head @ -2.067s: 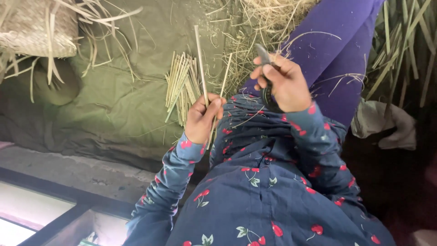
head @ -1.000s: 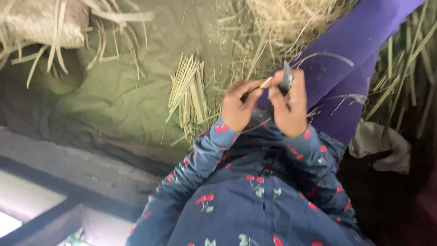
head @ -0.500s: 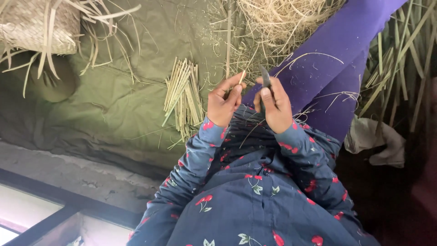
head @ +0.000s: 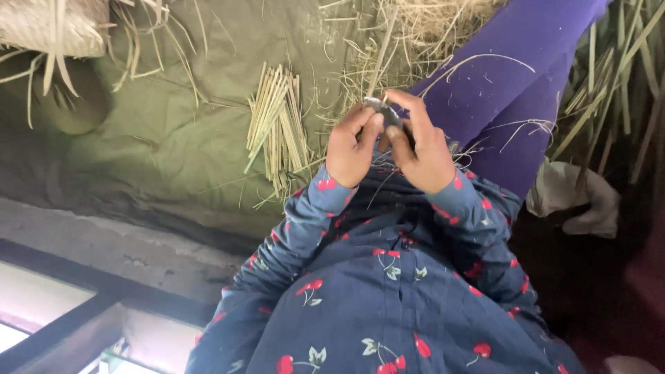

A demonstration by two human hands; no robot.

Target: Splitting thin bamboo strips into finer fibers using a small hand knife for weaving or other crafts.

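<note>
My left hand (head: 350, 149) and my right hand (head: 424, 149) are pressed together over my lap, in front of my purple-clad leg (head: 506, 90). Between the fingertips sits a small grey metal blade (head: 381, 108), held by my right hand. My left hand pinches a thin straw stalk (head: 383, 55) that sticks up and away from the hands. The stalk's lower end is hidden behind the fingers. Both sleeves are dark blue with red cherries.
A bundle of short cut straw pieces (head: 277, 121) lies on the green tarp (head: 166, 145) left of my hands. A loose straw heap (head: 422, 24) is beyond them, long stalks (head: 613, 90) and a white cloth (head: 575, 201) at right, a woven basket (head: 48, 28) far left.
My hands have drawn together from apart. The blade, earlier raised in my right hand, now meets the stalk at the fingertips. The view has shifted slightly.
</note>
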